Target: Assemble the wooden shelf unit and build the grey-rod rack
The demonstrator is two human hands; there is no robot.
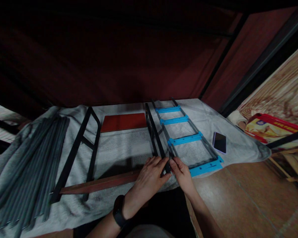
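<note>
My left hand, with a black band on its wrist, is closed around the near end of a black metal side frame. A reddish-brown board runs from that corner to a second black side frame on the left. My right hand is at the outer face of the same corner, thumb and fingers pinched together; whatever sits between them is hidden. Farther back, an orange-red panel lies between the two side frames. Just right of my hands is a ladder-like rack with blue crosspieces.
Several dark grey tubes are piled at the left on a grey cloth. A phone lies to the right. Beyond the cloth's edge are a red and yellow box and tiled floor. A dark red wall rises behind.
</note>
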